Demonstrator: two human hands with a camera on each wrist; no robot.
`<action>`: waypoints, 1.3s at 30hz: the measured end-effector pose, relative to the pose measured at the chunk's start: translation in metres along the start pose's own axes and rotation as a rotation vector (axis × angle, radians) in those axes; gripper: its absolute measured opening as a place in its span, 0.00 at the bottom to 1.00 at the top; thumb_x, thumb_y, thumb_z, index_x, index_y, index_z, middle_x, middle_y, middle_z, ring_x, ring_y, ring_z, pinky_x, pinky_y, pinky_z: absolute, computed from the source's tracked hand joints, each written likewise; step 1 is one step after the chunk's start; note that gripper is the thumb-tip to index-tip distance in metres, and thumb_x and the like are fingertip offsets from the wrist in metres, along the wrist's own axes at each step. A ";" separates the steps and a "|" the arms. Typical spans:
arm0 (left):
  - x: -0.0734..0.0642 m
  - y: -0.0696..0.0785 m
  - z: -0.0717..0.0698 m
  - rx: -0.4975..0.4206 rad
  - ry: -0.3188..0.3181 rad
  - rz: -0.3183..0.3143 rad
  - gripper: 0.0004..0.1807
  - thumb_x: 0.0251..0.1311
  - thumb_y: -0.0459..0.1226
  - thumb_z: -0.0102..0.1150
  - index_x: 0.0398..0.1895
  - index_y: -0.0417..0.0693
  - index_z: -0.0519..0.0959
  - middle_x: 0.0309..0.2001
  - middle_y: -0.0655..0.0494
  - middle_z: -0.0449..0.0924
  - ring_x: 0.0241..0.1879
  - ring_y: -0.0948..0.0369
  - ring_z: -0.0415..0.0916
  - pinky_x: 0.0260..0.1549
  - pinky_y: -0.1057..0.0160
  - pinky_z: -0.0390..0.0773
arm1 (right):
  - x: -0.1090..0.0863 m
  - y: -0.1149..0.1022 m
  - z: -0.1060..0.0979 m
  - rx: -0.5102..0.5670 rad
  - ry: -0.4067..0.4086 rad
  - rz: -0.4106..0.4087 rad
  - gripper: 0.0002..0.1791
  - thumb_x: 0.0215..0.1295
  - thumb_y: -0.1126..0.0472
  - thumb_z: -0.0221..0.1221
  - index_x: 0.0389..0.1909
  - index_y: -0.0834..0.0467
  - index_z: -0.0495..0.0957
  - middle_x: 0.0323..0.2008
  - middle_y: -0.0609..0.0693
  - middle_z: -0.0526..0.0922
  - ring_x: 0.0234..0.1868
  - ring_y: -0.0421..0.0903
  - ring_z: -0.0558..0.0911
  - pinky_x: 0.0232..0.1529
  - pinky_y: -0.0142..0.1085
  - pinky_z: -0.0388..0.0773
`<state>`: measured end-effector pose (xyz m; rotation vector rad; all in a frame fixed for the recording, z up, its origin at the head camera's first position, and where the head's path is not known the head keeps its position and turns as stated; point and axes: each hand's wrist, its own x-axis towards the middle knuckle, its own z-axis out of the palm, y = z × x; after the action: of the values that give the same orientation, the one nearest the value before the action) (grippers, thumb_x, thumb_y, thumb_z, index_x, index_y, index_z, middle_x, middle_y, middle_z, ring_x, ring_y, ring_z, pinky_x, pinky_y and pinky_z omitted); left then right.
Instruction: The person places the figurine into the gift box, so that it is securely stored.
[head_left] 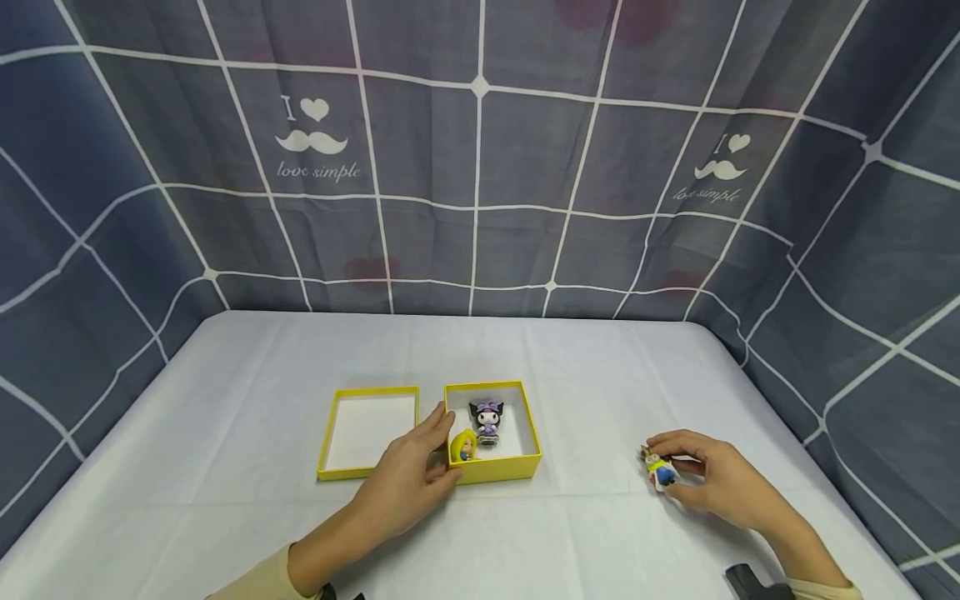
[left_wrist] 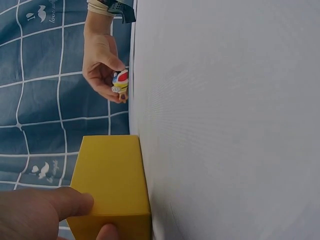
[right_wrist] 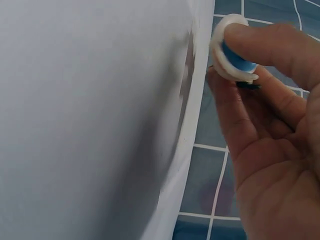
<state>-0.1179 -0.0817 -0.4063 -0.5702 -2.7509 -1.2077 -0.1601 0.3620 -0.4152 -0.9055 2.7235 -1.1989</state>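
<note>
My left hand (head_left: pixel 405 479) grips the left side of an open yellow box (head_left: pixel 498 472), thumb at the front corner and fingers along the side wall. Inside the box, a figurine with black ears and a purple outfit (head_left: pixel 488 423) lies on the white floor. A yellow-haired figurine (head_left: pixel 463 447) is at its front left corner. Out to the right, my right hand (head_left: pixel 716 479) pinches a small blue, yellow and white figurine (head_left: pixel 662 472) between thumb and fingers, low over the table. Its white and blue base (right_wrist: pixel 232 50) faces the right wrist camera.
A shallow yellow-edged lid (head_left: pixel 363 433), white inside, lies left of the box, partly behind my left hand. Both sit on a white-covered table (head_left: pixel 600 375). A dark grid-patterned curtain (head_left: pixel 525 150) surrounds the table's back and sides.
</note>
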 end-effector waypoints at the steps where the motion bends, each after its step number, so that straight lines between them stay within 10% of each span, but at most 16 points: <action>1: 0.000 0.000 0.000 -0.003 0.000 0.001 0.39 0.58 0.38 0.68 0.70 0.35 0.63 0.73 0.40 0.53 0.67 0.50 0.60 0.41 0.73 0.79 | 0.001 -0.001 0.000 0.001 0.003 -0.007 0.23 0.49 0.71 0.72 0.47 0.54 0.81 0.54 0.49 0.79 0.56 0.40 0.77 0.52 0.30 0.77; 39: 0.000 0.000 0.000 0.040 0.024 0.001 0.39 0.57 0.40 0.70 0.70 0.37 0.65 0.73 0.42 0.55 0.67 0.54 0.61 0.38 0.72 0.79 | 0.050 -0.056 0.014 -0.068 0.051 -0.105 0.24 0.48 0.69 0.74 0.47 0.52 0.81 0.52 0.44 0.79 0.55 0.45 0.78 0.49 0.34 0.80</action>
<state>-0.1183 -0.0816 -0.4062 -0.5499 -2.7473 -1.1484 -0.1707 0.2965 -0.3772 -1.0527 2.8051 -1.1676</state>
